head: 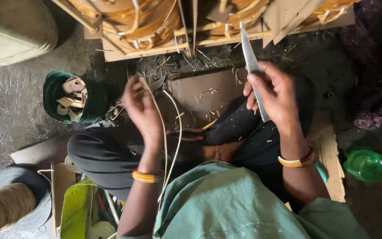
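Observation:
My right hand point(274, 94) grips a long knife point(250, 59) with its grey blade pointing up and away from me. My left hand point(141, 109) holds thin pale cane strips point(177, 132) that loop down past my wrist toward my lap. The two hands are apart, at about the same height above a brown cardboard sheet point(200, 90) strewn with shavings. My knees in dark cloth lie below the hands. Yellow bangles ring both wrists.
Coils of split cane on a wooden frame point(133, 22) lie ahead. A green bowl with offcuts point(74, 98) sits at left, a green plastic bottle point(368, 164) at right, a spool of twine point(5, 206) and a yellow-green bag point(78, 208) at lower left.

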The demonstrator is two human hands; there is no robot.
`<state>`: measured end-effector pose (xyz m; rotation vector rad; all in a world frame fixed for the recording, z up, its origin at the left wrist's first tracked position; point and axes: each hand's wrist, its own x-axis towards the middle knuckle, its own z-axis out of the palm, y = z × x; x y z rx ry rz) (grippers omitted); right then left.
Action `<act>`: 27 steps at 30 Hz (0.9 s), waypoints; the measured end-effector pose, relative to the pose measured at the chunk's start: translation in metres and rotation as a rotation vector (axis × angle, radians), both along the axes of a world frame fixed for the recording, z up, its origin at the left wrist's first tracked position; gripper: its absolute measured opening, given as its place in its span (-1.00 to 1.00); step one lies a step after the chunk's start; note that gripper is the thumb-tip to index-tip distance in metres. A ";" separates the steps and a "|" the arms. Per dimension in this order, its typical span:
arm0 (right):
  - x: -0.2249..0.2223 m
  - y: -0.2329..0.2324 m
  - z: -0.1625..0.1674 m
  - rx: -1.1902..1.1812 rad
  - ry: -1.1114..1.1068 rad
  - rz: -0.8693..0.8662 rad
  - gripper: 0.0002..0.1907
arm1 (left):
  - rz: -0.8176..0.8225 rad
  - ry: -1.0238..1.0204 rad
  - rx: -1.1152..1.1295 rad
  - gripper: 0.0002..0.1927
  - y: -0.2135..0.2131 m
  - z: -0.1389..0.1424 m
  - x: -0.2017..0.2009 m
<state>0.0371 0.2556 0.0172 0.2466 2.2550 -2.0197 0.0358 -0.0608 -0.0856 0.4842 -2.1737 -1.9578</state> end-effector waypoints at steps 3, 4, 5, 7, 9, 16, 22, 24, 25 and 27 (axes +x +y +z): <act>-0.018 -0.001 0.019 -0.077 -0.011 0.030 -0.78 | -0.247 0.063 0.148 -0.66 0.085 0.055 -0.024; -0.024 0.000 0.023 -0.117 -0.025 0.050 -0.77 | -0.282 0.116 0.234 -0.60 0.113 0.068 -0.035; -0.031 0.002 0.025 -0.127 -0.032 0.071 -0.75 | -0.327 0.182 0.185 -0.49 0.135 0.078 -0.046; -0.043 0.007 0.027 -0.149 -0.038 0.112 -0.71 | -0.318 0.360 0.055 -0.33 0.171 0.090 -0.070; -0.053 0.014 0.027 -0.155 0.001 0.121 -0.73 | -0.218 0.564 -0.098 -0.27 0.196 0.094 -0.085; -0.076 0.042 0.023 -0.040 -0.021 0.295 -0.81 | -0.053 0.210 0.673 -0.36 0.208 0.082 -0.111; -0.085 0.059 0.016 -0.053 0.059 0.346 -0.74 | -0.114 0.412 0.827 -0.50 0.206 0.054 -0.113; -0.089 0.064 0.012 -0.097 0.069 0.364 -0.69 | -0.092 0.434 0.810 -0.55 0.207 0.045 -0.115; -0.092 0.065 0.011 -0.118 0.075 0.374 -0.66 | -0.083 0.454 0.733 -0.57 0.208 0.043 -0.116; -0.097 0.068 0.008 -0.147 0.079 0.405 -0.66 | -0.061 0.489 0.576 -0.60 0.208 0.040 -0.117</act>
